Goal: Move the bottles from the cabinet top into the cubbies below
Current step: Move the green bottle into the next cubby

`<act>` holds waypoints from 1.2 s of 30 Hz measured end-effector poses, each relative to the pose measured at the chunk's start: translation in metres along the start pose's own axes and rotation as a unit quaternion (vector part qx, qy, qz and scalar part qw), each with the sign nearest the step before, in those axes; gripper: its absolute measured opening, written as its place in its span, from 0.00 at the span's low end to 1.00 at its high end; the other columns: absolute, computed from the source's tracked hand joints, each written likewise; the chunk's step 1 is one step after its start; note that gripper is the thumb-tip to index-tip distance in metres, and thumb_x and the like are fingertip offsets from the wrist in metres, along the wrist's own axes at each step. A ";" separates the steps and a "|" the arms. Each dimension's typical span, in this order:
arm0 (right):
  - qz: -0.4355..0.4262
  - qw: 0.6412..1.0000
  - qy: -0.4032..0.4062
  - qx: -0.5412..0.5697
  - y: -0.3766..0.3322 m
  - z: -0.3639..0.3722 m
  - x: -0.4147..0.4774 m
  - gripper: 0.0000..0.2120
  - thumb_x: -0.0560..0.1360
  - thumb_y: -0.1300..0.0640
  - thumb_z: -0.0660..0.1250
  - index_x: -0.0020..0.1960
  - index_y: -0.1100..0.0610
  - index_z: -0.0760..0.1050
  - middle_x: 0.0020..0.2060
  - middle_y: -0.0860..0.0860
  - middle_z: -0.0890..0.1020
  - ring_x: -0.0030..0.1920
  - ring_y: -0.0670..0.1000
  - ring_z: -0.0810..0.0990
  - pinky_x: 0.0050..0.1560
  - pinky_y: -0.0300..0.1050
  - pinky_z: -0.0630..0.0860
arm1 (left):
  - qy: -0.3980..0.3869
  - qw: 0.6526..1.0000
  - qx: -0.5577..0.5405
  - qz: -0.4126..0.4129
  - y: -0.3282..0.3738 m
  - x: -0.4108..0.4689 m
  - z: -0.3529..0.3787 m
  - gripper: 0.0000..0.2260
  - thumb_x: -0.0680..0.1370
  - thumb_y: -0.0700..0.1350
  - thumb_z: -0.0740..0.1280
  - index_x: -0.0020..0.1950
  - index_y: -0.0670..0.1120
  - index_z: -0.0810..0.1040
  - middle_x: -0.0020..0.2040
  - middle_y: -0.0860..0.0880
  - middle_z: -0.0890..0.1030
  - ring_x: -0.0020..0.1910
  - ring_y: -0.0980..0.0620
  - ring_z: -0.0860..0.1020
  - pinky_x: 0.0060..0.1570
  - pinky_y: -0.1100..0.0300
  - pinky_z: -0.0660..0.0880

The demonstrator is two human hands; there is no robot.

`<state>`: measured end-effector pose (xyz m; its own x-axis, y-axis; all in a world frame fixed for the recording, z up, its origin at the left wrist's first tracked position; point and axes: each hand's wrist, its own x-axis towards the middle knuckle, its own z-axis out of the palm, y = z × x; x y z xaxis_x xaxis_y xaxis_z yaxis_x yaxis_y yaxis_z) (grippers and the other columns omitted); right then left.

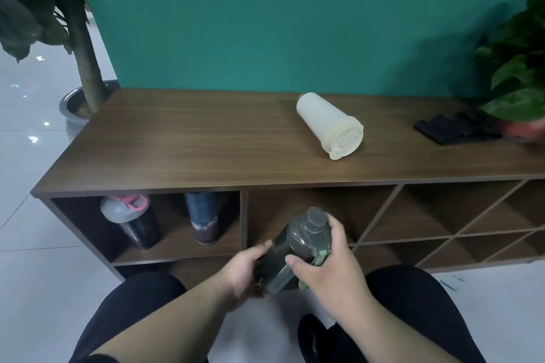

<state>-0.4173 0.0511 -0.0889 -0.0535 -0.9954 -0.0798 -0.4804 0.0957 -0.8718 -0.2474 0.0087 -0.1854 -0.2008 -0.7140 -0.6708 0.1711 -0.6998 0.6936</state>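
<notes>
You hold a dark smoky-grey bottle [287, 256] in both hands, in front of the middle cubby [312, 215] of the wooden cabinet [177, 144]. Your left hand [246, 270] is wrapped around the lower body of the bottle, and your right hand [330, 262] is closed around its upper part, with fingers beside the grey cap and the thumb across the shoulder. The bottle is tilted, its cap toward the cabinet and to your right, and a pale green strap hangs at its neck.

One cream bottle [328, 125] lies on its side on the cabinet top, lid end facing you. Well to its right on the same top lies a folded black cloth [455, 128], just beside a potted plant [519, 79] in a reddish pot.

In the left cubby [88, 224] two bottles stand upright: a black bottle with a grey and pink lid [131, 219] on the left, and a blue bottle [203, 216] on the right, apart from each other. A tall potted tree [85, 62] stands on the floor past the cabinet's left end.
</notes>
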 end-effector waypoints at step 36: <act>0.050 0.998 -0.032 -0.014 0.039 0.072 0.153 0.18 0.67 0.50 0.78 0.53 0.48 0.76 0.47 0.41 0.84 0.49 0.41 0.82 0.50 0.36 0.75 | 0.069 0.995 -0.053 0.046 0.037 0.082 0.006 0.20 0.84 0.60 0.54 0.74 0.57 0.68 0.62 0.57 0.71 0.76 0.46 0.68 0.73 0.42 0.67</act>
<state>-0.3813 -0.0980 -0.1699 -0.0462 -0.9793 -0.1969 -0.5000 0.1933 -0.8442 -0.2629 -0.0758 -0.2129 -0.0460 -0.7660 -0.6412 0.2839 -0.6254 0.7268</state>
